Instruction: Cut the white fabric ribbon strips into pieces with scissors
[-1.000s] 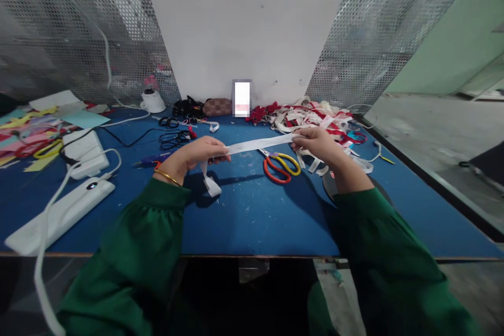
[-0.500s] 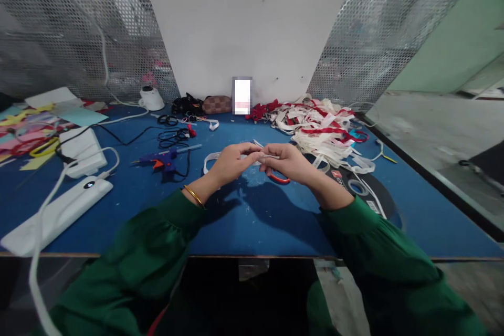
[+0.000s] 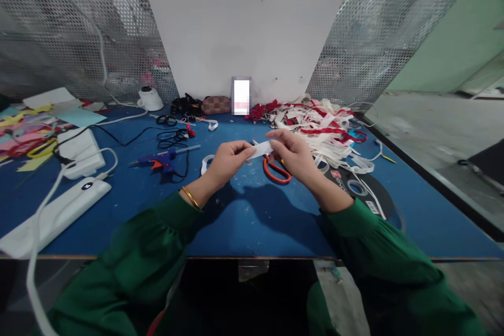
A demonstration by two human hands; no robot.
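A short white ribbon strip point(image 3: 260, 150) is stretched between my two hands, above the blue table. My left hand point(image 3: 230, 161) pinches its left end between thumb and fingers. The strip's right end is in the thumb and fingertips of my right hand point(image 3: 293, 153), whose index finger is raised. Under and beside the right hand lie scissors with red handles point(image 3: 277, 172), their blades pointing away and partly covered by the strip. A roll of white ribbon point(image 3: 206, 164) lies just left of my left hand, partly hidden by it.
A blue glue gun point(image 3: 163, 160) lies to the left, near a white power bank point(image 3: 59, 215). On the right are a heap of white and red ribbons point(image 3: 315, 126) and a black spool point(image 3: 372, 194). A phone point(image 3: 241, 95) leans on a white board point(image 3: 244, 37).
My hands have moved apart, and the white strip now shows flat between them. The right index finger has lifted. More of the red scissors' handles has come into view.
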